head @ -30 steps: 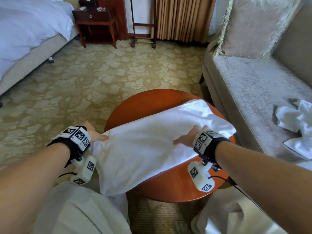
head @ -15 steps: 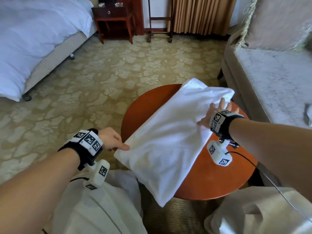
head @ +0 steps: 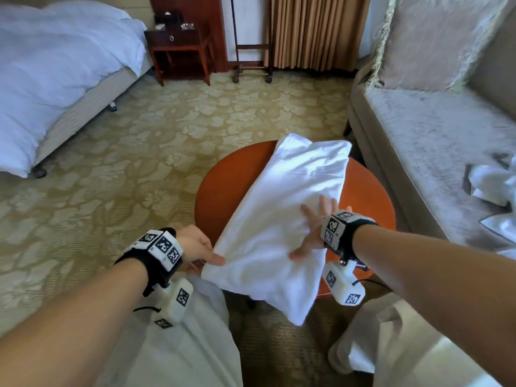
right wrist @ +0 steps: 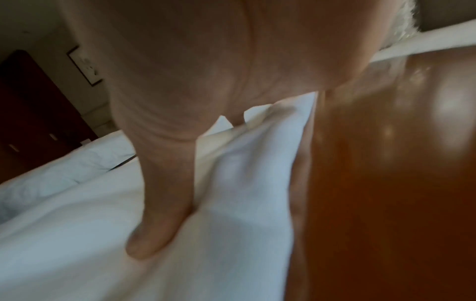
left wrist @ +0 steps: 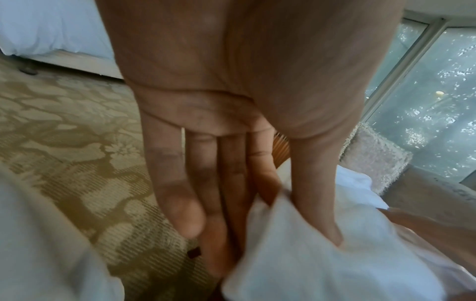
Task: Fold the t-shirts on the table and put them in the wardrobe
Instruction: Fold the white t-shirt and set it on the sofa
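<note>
A soft white t-shirt (head: 282, 219), folded into a long rectangle, lies on the glossy round wooden table (head: 220, 188), its near-left edge pinched by the left hand (head: 195, 245), the right hand (head: 314, 229) pressing it with splayed fingers.

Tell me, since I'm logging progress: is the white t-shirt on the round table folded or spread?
Partly folded: the t-shirt is a long narrow band, sleeves tucked away, its near end overhanging the table.

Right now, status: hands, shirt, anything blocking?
Left hand pinches the t-shirt at its near-left edge. Right hand flat, fingers spread, pressing it. Shirt half-folded, overhanging the round table. Nothing in the way.
</note>
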The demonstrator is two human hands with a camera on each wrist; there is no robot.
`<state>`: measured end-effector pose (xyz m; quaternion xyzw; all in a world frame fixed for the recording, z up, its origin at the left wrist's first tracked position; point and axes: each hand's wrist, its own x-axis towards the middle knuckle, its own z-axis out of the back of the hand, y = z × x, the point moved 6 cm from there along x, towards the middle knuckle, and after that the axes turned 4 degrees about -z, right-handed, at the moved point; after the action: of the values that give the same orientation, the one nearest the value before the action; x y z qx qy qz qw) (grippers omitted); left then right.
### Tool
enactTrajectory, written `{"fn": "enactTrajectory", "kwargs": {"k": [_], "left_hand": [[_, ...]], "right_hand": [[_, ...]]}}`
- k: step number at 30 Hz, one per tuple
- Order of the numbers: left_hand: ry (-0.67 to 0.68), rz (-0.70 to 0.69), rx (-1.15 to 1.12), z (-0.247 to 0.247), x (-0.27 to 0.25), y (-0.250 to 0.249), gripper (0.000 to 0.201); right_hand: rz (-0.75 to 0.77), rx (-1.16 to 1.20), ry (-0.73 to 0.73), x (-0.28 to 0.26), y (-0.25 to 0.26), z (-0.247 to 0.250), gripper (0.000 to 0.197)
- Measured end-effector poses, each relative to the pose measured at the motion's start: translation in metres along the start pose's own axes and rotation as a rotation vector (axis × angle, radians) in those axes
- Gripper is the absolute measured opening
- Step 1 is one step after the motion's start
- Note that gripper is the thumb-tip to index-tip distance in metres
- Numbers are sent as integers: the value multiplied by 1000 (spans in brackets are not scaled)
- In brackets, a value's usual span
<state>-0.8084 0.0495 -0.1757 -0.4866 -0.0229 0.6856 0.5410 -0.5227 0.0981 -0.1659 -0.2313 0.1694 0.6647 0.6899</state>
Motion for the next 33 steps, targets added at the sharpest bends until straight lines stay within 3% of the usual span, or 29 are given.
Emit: {"fn": "enactTrajectory", "kwargs": {"k": [2,5,10,15,18,20,21,25,31,32,33], "left_hand": [[31,-10,-38,-18,-6,-2,24],[-30,-18,-88,-31,-11,-7,24],[-97,43,-288,-41,-24,-5,30],[-64,36,-388,-62,-33,-3,31],[-70,20,-508,-75,-41,-5,29],[-68,7,-586,-81,-46,-7,36],[-72,1,-616,-84,-49,-7,38],[-102,-21,-689,-89,-59,-7,32],[-163,-8,-680,-85,-66,-2,24],[-155,-9,-674,-85,-68,-3,24],[-149,-16,-674,-85,-72,-4,25]], "right_hand": [[-40,-39,-44,-6,-16,7,136],[-88,26,-64,-21,-35,11,131],[-334,507,-67,-54,-60,-10,112],[-597,930,-219,-94,-82,-42,98],[-441,1267,39,-96,-66,-64,58],[-312,1374,210,-102,-50,-75,30],[-304,1377,232,-106,-47,-79,26],[-274,1148,278,-120,-44,-94,33],[-107,696,271,-125,-56,-88,25],[-60,697,277,-124,-56,-89,16],[-31,776,296,-122,-59,-90,22]]}}
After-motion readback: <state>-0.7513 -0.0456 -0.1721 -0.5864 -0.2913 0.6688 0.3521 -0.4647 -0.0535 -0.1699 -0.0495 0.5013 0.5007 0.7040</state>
